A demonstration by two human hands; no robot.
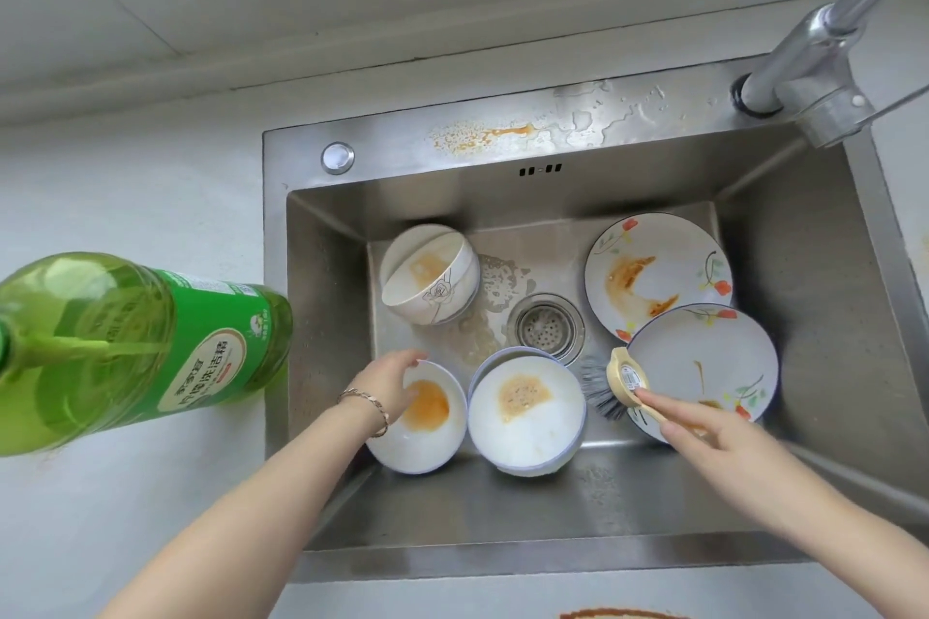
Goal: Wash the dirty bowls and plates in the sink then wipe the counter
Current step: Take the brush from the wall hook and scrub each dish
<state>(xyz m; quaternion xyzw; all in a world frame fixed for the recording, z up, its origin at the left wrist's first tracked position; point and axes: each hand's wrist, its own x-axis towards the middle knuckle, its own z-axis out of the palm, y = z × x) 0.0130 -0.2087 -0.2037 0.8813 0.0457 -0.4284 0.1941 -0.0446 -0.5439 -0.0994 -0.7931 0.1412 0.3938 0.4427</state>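
- Left bowl (427, 437), smeared orange inside, leans in the near-left corner of the sink (829, 317), which is set into the pale bench (125, 518)
- Left hand (389, 390), with a bracelet (367, 405) on the wrist, grips that bowl, its fingers (407, 362) curled over the far rim
- Middle bowl (528, 432) stands just beside it on the right, rims touching, with a brown patch inside; it sits nested in another bowl whose blue rim shows behind it
- Right hand (704, 432) holds the wooden handle of a dish brush (623, 380), fingers closed narrowly round it and the forefinger laid along the handle; the dark bristles point left, between the middle bowl and the near plate (714, 357)
- Near plate is flowered, lightly stained, and overlaps the lower edge of the far plate (653, 266), which carries a larger brown smear and rests toward the far-right wall
- Drain strainer (548, 327) lies between the bowls and the plates
- Rose bowl (437, 287) lies tipped on its side at the far left of the sink floor
- Green soap bottle (151, 342) is on the bench left of the sink
- Back ledge of the sink bears an orange spill (502, 133), water drops and a round cap (337, 157); the faucet (824, 50) rises at the far-right corner
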